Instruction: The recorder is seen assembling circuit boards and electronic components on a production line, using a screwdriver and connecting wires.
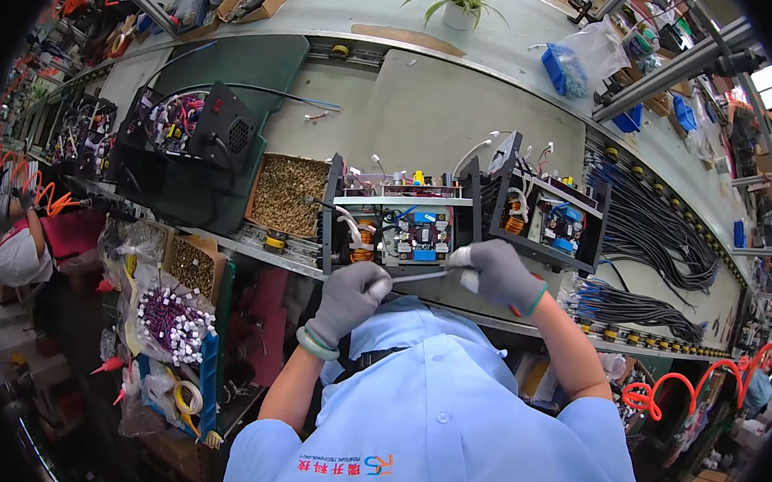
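Both my hands wear grey work gloves, close to my body at the bench's near edge. Between them stretches a thin grey strip (420, 277), too narrow to tell its exact kind. My left hand (350, 301) is closed round one end, thumb on top. The other end sits pinched in the fingertips of my right hand (502, 276). Just beyond the strip stands an open black metal chassis (398, 222) with a circuit board, blue parts and a copper coil inside. A second similar chassis (554, 208) stands to its right, tilted, just past my right hand.
Left of the chassis sits a box of small brass-coloured screws (289, 196). Bundles of black cables (651, 228) lie at the right. On a green mat at the left is another black unit (179, 128). Bags and connector bundles (173, 323) hang below the bench; a person (27, 247) is far left.
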`<state>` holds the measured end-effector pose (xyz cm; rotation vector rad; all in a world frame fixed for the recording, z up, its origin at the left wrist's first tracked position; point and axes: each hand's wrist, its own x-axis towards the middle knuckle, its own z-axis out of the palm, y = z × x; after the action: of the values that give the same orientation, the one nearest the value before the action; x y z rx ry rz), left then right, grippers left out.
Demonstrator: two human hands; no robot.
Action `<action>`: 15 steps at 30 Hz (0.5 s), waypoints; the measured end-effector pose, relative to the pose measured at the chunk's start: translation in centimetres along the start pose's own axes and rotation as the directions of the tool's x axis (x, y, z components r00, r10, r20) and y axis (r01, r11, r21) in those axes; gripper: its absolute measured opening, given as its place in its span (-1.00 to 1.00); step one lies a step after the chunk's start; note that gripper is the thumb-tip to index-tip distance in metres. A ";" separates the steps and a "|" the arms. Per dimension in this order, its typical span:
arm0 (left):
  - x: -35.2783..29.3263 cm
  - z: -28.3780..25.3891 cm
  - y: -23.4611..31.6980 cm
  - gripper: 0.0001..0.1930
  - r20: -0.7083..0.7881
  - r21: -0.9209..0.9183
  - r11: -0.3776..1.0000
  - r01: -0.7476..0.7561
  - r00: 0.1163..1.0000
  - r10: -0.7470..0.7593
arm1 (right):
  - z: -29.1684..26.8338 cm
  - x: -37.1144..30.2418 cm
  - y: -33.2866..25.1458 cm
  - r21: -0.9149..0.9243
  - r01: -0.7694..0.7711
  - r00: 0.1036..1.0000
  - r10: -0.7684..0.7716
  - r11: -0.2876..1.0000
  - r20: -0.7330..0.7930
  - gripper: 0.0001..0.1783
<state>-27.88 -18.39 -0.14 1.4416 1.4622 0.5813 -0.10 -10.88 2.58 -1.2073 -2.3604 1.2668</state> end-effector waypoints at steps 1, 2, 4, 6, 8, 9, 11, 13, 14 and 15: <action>0.5 -0.1 -0.3 -0.90 -0.241 0.105 0.985 -0.139 0.957 0.161 | -0.4 0.3 0.0 -0.040 -0.032 0.997 0.029 0.999 -0.065 -0.82; 1.0 -0.2 -0.6 -0.89 -0.446 0.239 0.940 -0.242 0.833 0.328 | -1.1 0.5 0.5 0.013 -0.007 0.979 0.010 1.000 -0.204 -0.86; 2.3 -2.6 -0.4 -0.88 -0.535 0.389 0.905 -0.169 0.759 0.371 | -4.2 0.7 0.4 -0.128 -0.136 0.953 0.094 0.982 -0.288 -0.89; 3.7 -3.5 0.2 -0.89 -0.529 0.525 0.842 -0.126 0.726 0.439 | -5.4 1.4 0.3 -0.216 -0.135 0.934 0.052 0.967 -0.353 -0.90; 5.6 -3.0 -0.4 -0.82 -0.366 0.648 0.753 -0.118 0.819 0.443 | -5.4 2.8 -0.8 -0.380 -0.132 0.945 0.000 0.915 -0.327 -0.89; 6.4 -2.3 -0.8 -0.82 -0.373 0.646 0.755 -0.114 0.815 0.443 | -5.0 3.8 -1.1 -0.435 -0.106 0.954 -0.032 0.894 -0.299 -0.89; 7.7 -1.1 -1.6 -0.71 -0.248 0.808 0.589 -0.013 0.900 0.359 | -3.6 5.5 -1.1 -0.530 -0.138 0.954 -0.033 0.837 -0.299 -0.89; 7.9 -0.8 -2.3 -0.59 -0.239 0.807 0.590 0.021 0.925 0.295 | -3.0 6.3 -2.0 -0.564 -0.177 0.961 0.016 0.807 -0.277 -0.88; 8.0 -0.8 -2.6 -0.56 -0.260 0.767 0.642 0.012 0.920 0.293 | -2.8 6.7 -2.3 -0.594 -0.187 0.965 0.033 0.783 -0.260 -0.88; 7.9 -1.0 -2.3 -0.53 -0.280 0.723 0.690 0.003 0.915 0.290 | -2.7 7.1 -2.6 -0.623 -0.196 0.968 0.049 0.757 -0.245 -0.89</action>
<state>-28.52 -11.08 -4.10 2.1644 2.0305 0.4034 -4.70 -4.77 4.88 -1.6026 -2.6594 0.2772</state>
